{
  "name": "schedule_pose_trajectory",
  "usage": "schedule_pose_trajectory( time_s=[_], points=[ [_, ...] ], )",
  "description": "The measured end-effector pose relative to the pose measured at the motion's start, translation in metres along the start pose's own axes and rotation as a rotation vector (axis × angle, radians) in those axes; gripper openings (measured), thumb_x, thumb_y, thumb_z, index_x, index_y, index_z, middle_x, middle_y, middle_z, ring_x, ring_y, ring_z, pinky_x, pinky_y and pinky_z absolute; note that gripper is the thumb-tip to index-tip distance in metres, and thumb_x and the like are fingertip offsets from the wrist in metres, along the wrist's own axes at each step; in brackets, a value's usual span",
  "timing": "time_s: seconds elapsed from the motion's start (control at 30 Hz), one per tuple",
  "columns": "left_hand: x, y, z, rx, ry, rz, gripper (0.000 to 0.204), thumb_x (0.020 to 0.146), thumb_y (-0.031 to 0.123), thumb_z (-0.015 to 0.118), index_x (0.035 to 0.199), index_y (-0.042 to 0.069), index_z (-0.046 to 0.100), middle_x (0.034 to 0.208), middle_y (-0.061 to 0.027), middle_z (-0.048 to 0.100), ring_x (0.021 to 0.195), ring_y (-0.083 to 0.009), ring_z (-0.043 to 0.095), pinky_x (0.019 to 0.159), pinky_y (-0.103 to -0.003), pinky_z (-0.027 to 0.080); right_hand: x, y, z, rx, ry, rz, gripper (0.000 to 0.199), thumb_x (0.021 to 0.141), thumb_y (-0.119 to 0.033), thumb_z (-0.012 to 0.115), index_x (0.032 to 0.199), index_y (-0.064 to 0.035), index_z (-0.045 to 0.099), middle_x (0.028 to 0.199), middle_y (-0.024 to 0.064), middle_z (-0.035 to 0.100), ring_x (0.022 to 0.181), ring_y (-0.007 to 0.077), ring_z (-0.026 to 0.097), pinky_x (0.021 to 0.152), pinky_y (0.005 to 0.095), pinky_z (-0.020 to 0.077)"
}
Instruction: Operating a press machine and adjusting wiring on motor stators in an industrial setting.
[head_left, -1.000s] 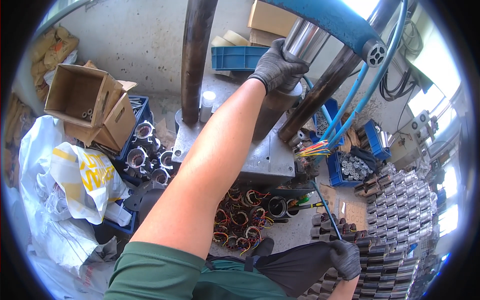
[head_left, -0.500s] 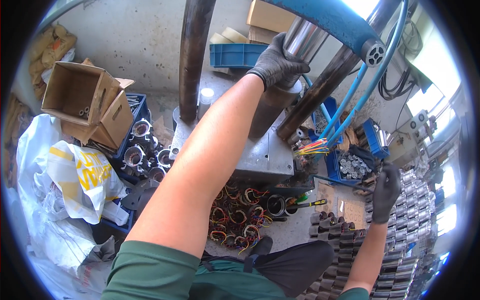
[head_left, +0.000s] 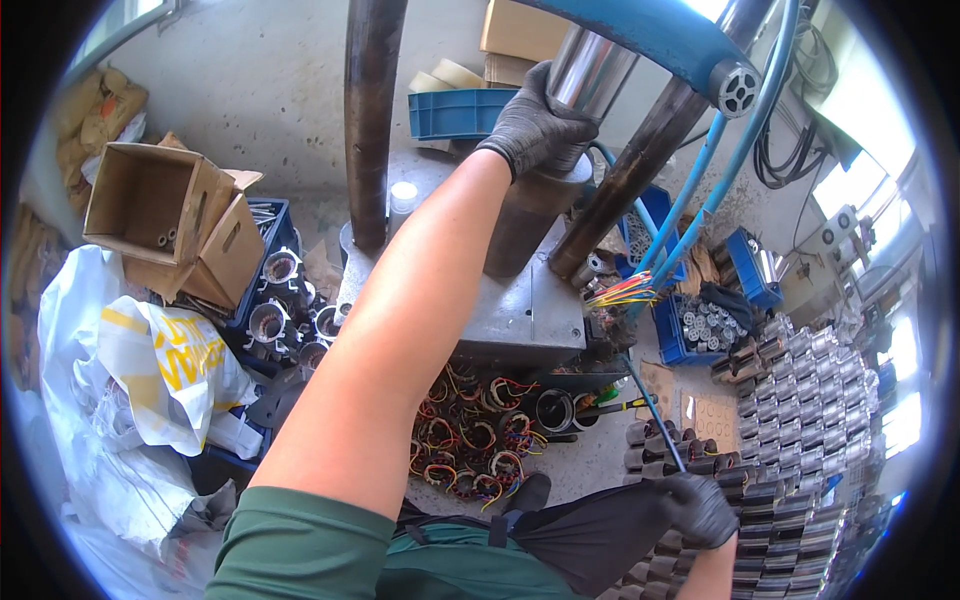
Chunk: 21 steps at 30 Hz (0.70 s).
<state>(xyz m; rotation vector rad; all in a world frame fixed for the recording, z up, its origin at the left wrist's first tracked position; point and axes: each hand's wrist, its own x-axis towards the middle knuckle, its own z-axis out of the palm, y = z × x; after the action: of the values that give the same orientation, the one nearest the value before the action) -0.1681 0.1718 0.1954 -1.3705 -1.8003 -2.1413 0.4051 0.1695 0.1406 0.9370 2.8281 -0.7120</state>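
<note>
My left hand (head_left: 543,122), in a dark grey glove, reaches far forward over the press. Its fingers wrap the side of a shiny metal cylinder (head_left: 597,75) just above a thick dark steel cylinder (head_left: 525,225), which stands upright on the metal press bed (head_left: 490,315). Whether the shiny cylinder is the press ram or a separate part, I cannot tell. Low on the right, close to my knee, my gloved right hand (head_left: 702,510) is closed at the end of a thin bluish lever (head_left: 650,405) that slants up toward the press. The palm hides the lever's end.
Dark steel posts (head_left: 375,130) flank the bed, under a blue crossbeam (head_left: 640,35). Blue hoses (head_left: 690,200) hang at right. Wound copper stators (head_left: 475,435) lie below the bed, stacked metal cylinders (head_left: 800,410) at right. Cardboard boxes (head_left: 225,250) and white sacks (head_left: 110,410) fill the left.
My right hand has moved down and toward my body, and the lever has swung with it. My left hand stays on the shiny cylinder. The view has shifted slightly.
</note>
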Motion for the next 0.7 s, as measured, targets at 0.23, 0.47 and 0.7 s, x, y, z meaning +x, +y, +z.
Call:
schedule_pose_trajectory(
  time_s=[0.23, 0.47, 0.7],
  points=[
    [0.003, -0.004, 0.006, -0.129, -0.004, 0.028, 0.120, 0.060, 0.033, 0.100, 0.155, 0.004, 0.034, 0.137, -0.0171, 0.063, 0.126, -0.0273, 0.062, 0.112, -0.035, 0.048, -0.007, -0.015, 0.022, -0.144, 0.197, 0.020, 0.017, 0.083, -0.021, 0.073, 0.088, -0.0046, 0.074, 0.081, 0.0191, 0.069, 0.078, 0.0398, 0.070, 0.071, 0.0477, 0.0568],
    [0.005, -0.002, -0.001, -0.069, -0.026, 0.000, 0.125, 0.056, 0.033, 0.103, 0.156, 0.005, 0.032, 0.141, -0.0162, 0.061, 0.132, -0.0283, 0.059, 0.114, -0.036, 0.047, -0.006, -0.015, 0.021, -0.208, 0.236, 0.025, 0.020, 0.083, -0.024, 0.074, 0.082, -0.0039, 0.072, 0.081, 0.0191, 0.069, 0.077, 0.0397, 0.069, 0.069, 0.0487, 0.0559],
    [0.003, -0.004, -0.001, -0.208, -0.082, -0.057, 0.111, 0.067, 0.038, 0.099, 0.152, 0.003, 0.038, 0.136, -0.0154, 0.063, 0.126, -0.0254, 0.060, 0.112, -0.036, 0.047, -0.006, -0.014, 0.021, -0.222, 0.241, 0.056, 0.020, 0.083, -0.024, 0.072, 0.082, -0.0043, 0.072, 0.079, 0.0192, 0.068, 0.077, 0.0398, 0.069, 0.069, 0.0493, 0.0555]
  ],
)
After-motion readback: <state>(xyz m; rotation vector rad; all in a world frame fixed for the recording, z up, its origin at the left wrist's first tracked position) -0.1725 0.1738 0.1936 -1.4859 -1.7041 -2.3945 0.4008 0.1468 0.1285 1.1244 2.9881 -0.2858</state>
